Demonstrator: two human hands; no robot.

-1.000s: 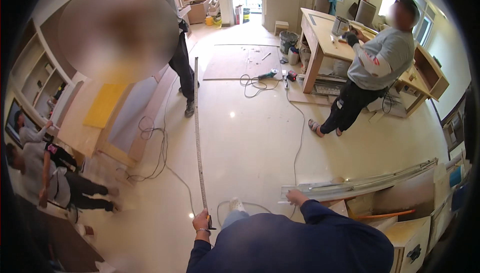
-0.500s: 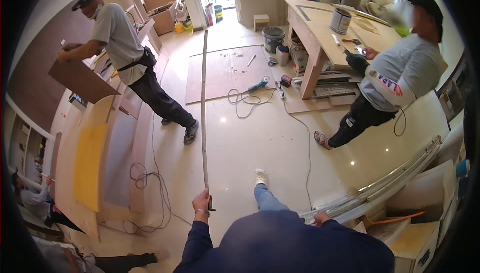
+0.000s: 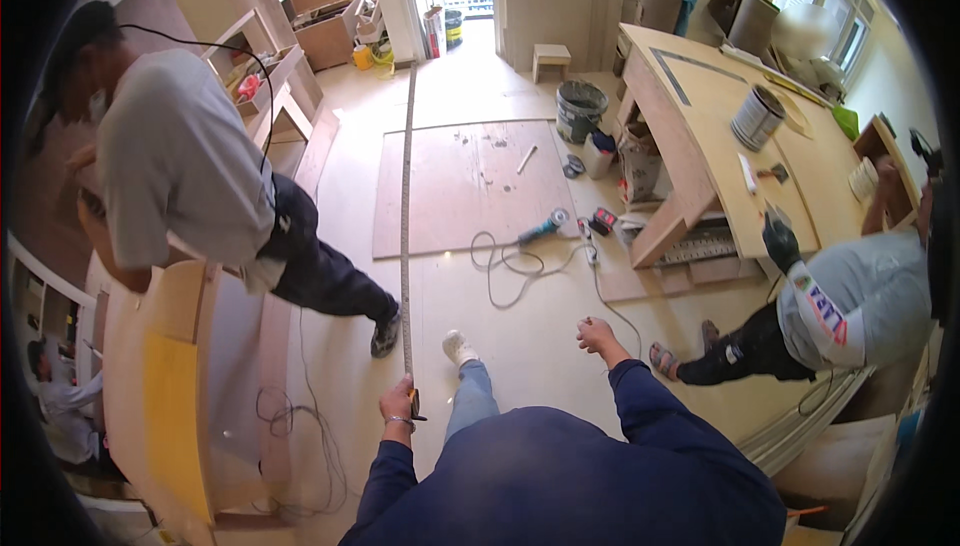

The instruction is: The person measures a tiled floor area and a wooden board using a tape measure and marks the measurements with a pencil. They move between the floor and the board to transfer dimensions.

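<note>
left hand (image 3: 397, 398): fingers closed around the tape measure (image 3: 416, 404), which sits low in the view, left of centre, before the wearer's body. the blade (image 3: 406, 196) leaves the case and runs away over the tiled floor (image 3: 500, 311), past a co-worker's shoe (image 3: 386, 332) and across the left part of a flat board (image 3: 470, 186), toward the wall base beside the doorway. a firm grip on the case presumably keeps so long a blade straight and in line.

right hand (image 3: 598, 336): raised clear of the body, fingers partly curled. whether it grips anything small cannot be told; the arm probably serves as balance.

angle grinder (image 3: 543, 227): laid on the board's near edge, its cable looped loosely beside it, apparently parked within reach of the power strip (image 3: 590, 251).

desk (image 3: 690, 116): pale wood top at right, carrying a metal can (image 3: 758, 116) and a dark l-shaped square (image 3: 690, 61). a co-worker's gloved hand (image 3: 780, 241) is at its near edge.

room: bright, with glossy floor tiles. a bucket (image 3: 580, 111) and a low stool (image 3: 551, 61) stand toward the far wall.
</note>
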